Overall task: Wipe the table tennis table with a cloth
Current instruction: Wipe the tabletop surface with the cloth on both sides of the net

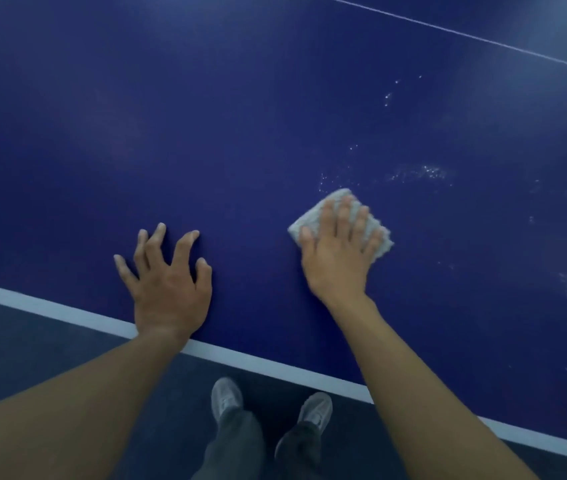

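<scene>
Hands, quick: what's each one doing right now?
Left hand: open, fingers spread, braced on the table, holding nothing.
Right hand: open and flat, pressing the cloth onto the table.

dark blue table (205, 116), white edge stripe (67, 311), white specks (420, 173); pale grey cloth (309, 223); grey shoes (226, 396).

The right hand (339, 258) presses a pale folded cloth (313, 218) flat on the blue table tennis surface (205, 116); the left hand (167, 282) rests beside it, fingers (185, 244) spread, near white specks (420, 173).
</scene>
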